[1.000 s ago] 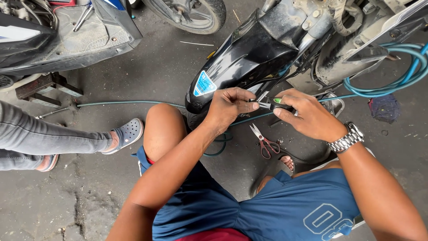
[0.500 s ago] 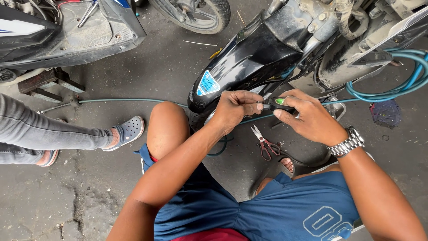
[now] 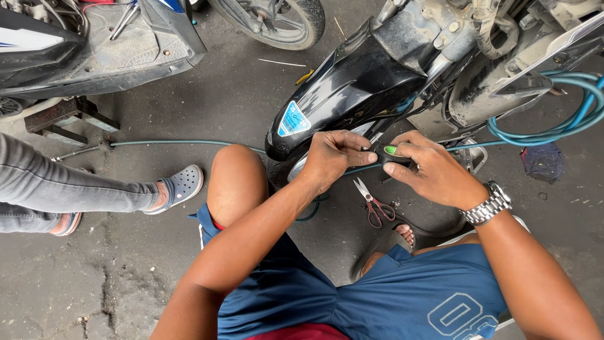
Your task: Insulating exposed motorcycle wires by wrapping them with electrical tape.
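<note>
Head view, looking straight down. Left hand and right hand meeting just below the black fender of a scooter, fingertips almost touching. Right hand clenched round a small dark tool with a green tip — tip pointing left, toward the left hand, long axis roughly level across the picture. Left hand pinched shut on something thin at that same spot; too small to tell what, perhaps the thin cable running under both hands. Tool between the two hands, right hand carrying it, left hand just beside its tip. Metal watch on the right wrist.

Lower down, on the concrete floor, red-handled scissors lying between the knees, near the right hand but apart from it. Thin green hose stretched leftward along the floor; coiled blue-green hose at right, beside the scooter.

Around — a second scooter top left, a tyre above, another person's leg in grey trousers and a grey clog at left, well apart from the hands.
</note>
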